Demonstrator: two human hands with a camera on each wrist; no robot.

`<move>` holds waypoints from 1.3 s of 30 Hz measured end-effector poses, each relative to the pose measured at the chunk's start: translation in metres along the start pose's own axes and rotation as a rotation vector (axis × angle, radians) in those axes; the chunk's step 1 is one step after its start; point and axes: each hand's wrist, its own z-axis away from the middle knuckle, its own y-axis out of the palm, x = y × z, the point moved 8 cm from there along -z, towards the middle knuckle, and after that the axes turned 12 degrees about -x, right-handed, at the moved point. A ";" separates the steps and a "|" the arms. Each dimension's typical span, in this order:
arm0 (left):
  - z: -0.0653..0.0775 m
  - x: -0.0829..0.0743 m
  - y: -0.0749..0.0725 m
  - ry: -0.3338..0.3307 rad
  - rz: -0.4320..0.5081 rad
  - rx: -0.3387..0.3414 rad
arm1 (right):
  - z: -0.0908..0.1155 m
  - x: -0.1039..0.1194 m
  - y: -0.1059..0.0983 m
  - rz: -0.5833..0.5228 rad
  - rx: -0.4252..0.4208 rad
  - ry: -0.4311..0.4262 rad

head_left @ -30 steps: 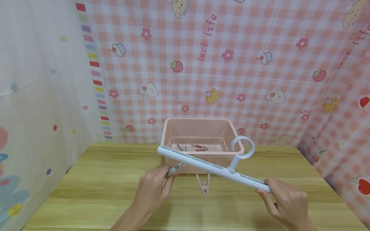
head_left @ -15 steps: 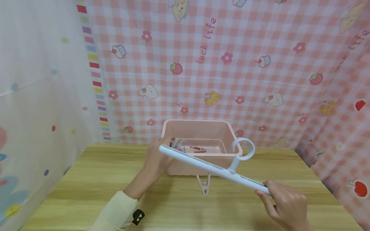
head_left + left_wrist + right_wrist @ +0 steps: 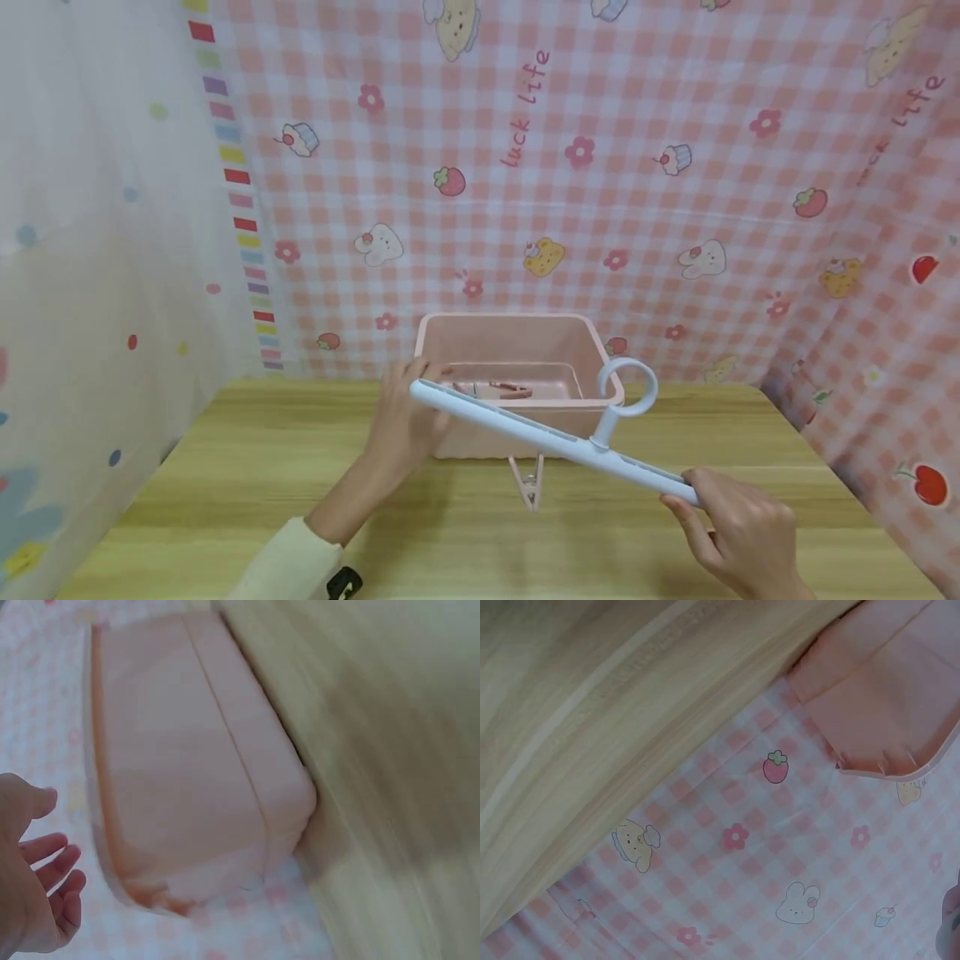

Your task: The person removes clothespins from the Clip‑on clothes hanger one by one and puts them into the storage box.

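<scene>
My left hand [image 3: 408, 412] is at the left rim of the pink plastic bin [image 3: 525, 425]. Its fingers are loosely bent with nothing between them, as the left wrist view also shows beside the bin wall [image 3: 165, 750]. My right hand [image 3: 742, 525] grips the right end of a pale blue hanger bar [image 3: 517, 427] with a round open hook [image 3: 648, 387]. The bar slants up to the left across the bin's front. Inside the bin lie a brown clothespin [image 3: 511, 390] and a lighter clip [image 3: 467, 388], partly hidden by the rim.
A pale pink clothespin [image 3: 530, 483] shows just in front of the bin, its two arms toward it. The wooden table [image 3: 247, 500] ends at a pink checked cloth [image 3: 495, 208] behind and a white cloth [image 3: 112, 275] at the left.
My left hand held a small grey clip in front of the bin, moved up to its left rim, and now holds nothing. My right hand and the hanger have hardly moved.
</scene>
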 end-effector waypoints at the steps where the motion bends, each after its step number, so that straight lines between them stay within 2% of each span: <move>1: 0.004 -0.004 -0.004 0.009 0.028 0.011 | 0.000 0.000 0.000 -0.001 0.000 0.001; 3: 0.014 -0.014 -0.010 0.007 0.107 0.055 | 0.000 0.000 0.001 -0.001 -0.002 0.003; 4: 0.020 -0.018 -0.012 -0.020 0.173 0.099 | 0.000 0.000 0.002 0.001 -0.002 0.003; 6: 0.034 -0.028 -0.008 -0.125 0.373 0.244 | 0.000 0.000 0.003 0.000 -0.002 0.004; 8: 0.053 -0.039 0.000 -0.310 0.657 0.425 | -0.002 0.002 0.005 -0.004 -0.001 0.004; 11: 0.078 -0.062 0.011 -0.657 1.084 0.643 | -0.006 0.006 0.006 -0.012 -0.001 -0.001; 12: 0.083 -0.070 0.013 -0.739 1.189 0.687 | -0.008 0.008 0.006 -0.015 -0.004 -0.005; 13: 0.086 -0.077 0.015 -0.794 1.276 0.702 | -0.010 0.010 0.006 -0.020 -0.006 -0.008; 15: 0.087 -0.084 0.018 -0.857 1.369 0.694 | -0.012 0.014 0.006 -0.027 -0.009 -0.013; 17: 0.084 -0.085 0.019 -0.832 1.380 0.654 | -0.013 0.018 0.006 -0.037 -0.011 -0.020; 19: 0.079 -0.083 0.016 -0.732 1.345 0.601 | -0.014 0.020 0.006 -0.041 -0.010 -0.029; 20: 0.077 -0.081 0.015 -0.682 1.294 0.576 | -0.015 0.021 0.006 -0.039 -0.011 -0.036; 24: 0.068 -0.075 0.003 -0.395 0.978 0.405 | -0.020 0.024 0.005 -0.029 -0.013 -0.063; 27: 0.065 -0.075 -0.007 -0.249 0.737 0.250 | -0.020 0.024 0.006 -0.036 -0.008 -0.062; 29: 0.064 -0.078 -0.012 -0.180 0.644 0.158 | -0.019 0.025 0.006 -0.046 0.000 -0.057; 32: 0.065 -0.082 -0.018 -0.113 0.530 0.053 | -0.019 0.025 0.007 -0.058 0.003 -0.054; 34: 0.065 -0.083 -0.020 -0.096 0.482 0.016 | -0.019 0.026 0.007 -0.066 0.004 -0.056; 37: 0.067 -0.083 -0.021 -0.079 0.461 0.000 | -0.018 0.025 0.006 -0.082 0.010 -0.059; 39: 0.067 -0.083 -0.020 -0.078 0.488 0.014 | -0.018 0.023 0.005 -0.092 0.013 -0.059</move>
